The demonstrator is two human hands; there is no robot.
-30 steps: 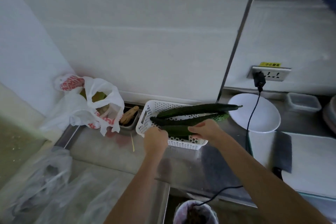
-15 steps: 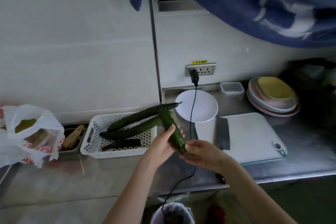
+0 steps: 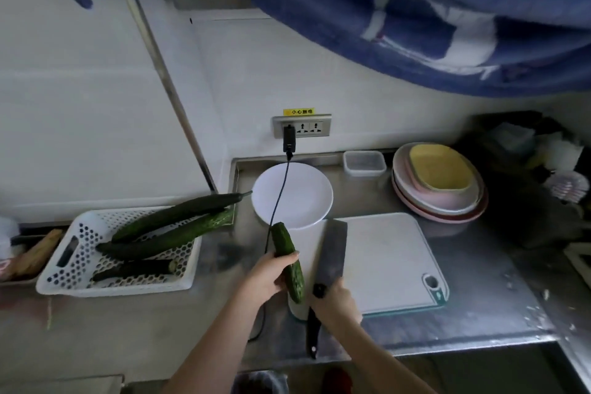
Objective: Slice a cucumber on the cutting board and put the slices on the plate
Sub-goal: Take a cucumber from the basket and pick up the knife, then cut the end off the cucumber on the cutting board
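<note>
**Cucumber in left hand, right hand on the knife**

While the view looks down on the steel table, I note the left hand at lower centre wrapped around a cucumber, fingers curled over its middle, thumb on the near side. The cucumber is lifted and tilted, its far tip pointing toward the white plate, its near end over the left edge of the cutting board.

Right hand is just right of it, closed over the dark handle of the knife. The broad blade lies flat along the board's left part, pointing toward the plate. How firmly the fingers clamp the handle I cannot tell; they cover it from above.

Plate sits at centre frame, touching the board's far-left corner. A black cable hangs from the wall socket across the plate and down past the left hand.

Left of frame: a white perforated basket with three more dark cucumbers, two of them overhanging its right rim. Right of the plate: a clear lidded box and a stack of dishes. Blue cloth hangs across the top of frame.
</note>
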